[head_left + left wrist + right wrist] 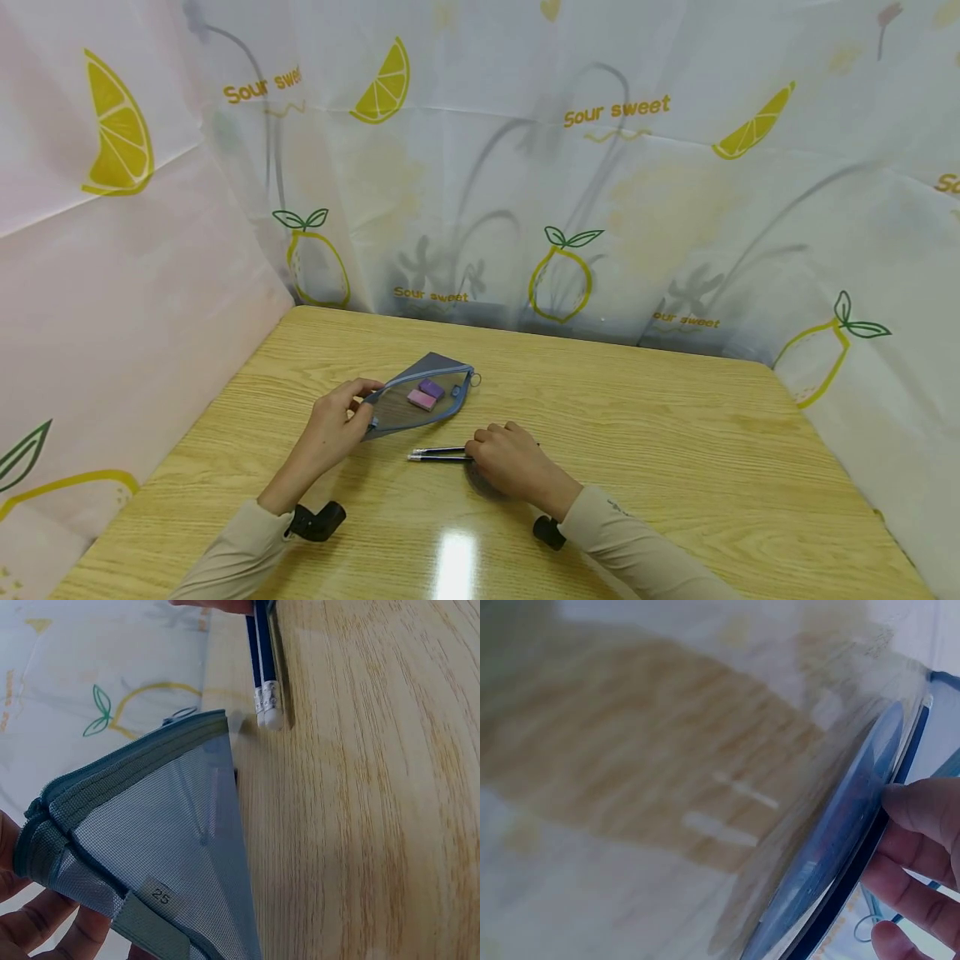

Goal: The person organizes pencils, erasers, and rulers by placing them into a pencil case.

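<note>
While the left hand point(330, 423) pinches the mesh zip pouch point(393, 407), the right hand point(512, 462) grips two eraser-tipped pencils point(444, 458).
On the wooden table point(637, 433), the gaping pouch holds a pink block point(422, 401) and a purple block point(432, 388).

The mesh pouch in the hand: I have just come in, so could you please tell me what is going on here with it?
A person's left hand holds one end of the mesh pouch, which is open. A pink block and a purple block lie inside it. The right hand grips two white-tipped dark pencils, which are outside the pouch, on the side nearer to the person.
</note>
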A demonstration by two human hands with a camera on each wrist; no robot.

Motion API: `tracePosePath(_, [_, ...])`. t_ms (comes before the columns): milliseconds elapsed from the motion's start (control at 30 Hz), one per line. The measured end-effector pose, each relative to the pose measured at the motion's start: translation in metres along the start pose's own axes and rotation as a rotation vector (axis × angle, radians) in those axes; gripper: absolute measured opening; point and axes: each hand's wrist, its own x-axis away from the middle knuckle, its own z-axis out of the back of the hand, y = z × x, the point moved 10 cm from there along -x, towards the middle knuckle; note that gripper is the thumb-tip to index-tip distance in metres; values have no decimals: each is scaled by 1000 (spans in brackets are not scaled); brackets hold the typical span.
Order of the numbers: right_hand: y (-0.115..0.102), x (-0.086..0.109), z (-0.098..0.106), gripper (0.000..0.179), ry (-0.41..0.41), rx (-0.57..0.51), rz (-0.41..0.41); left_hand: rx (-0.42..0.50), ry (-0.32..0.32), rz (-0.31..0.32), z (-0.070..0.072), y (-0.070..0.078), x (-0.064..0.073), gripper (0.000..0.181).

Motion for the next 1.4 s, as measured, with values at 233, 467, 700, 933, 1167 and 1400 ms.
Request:
tracePosePath(233, [-1, 0, 0, 5, -1, 33, -2, 1, -5, 9, 0, 0, 0, 31])
tracePosePath(467, [-1, 1, -2, 6, -17, 43, -12, 7, -8, 3, 0, 1, 0, 31])
tracePosePath(700, [1, 2, -1, 3, -22, 23, -16, 8, -6, -1, 0, 1, 0, 30])
tracePosePath(933, [0, 2, 0, 4, -22, 17, -7, 7, -4, -2, 0, 1, 0, 30])
tracePosePath(1167, [-1, 3, 2, 2, -21, -32, 5, 9, -4, 1, 0, 1, 0, 30])
tracePosePath(1400, [-2, 3, 6, 5, 1, -77, 46, 6, -6, -2, 0, 1, 0, 30])
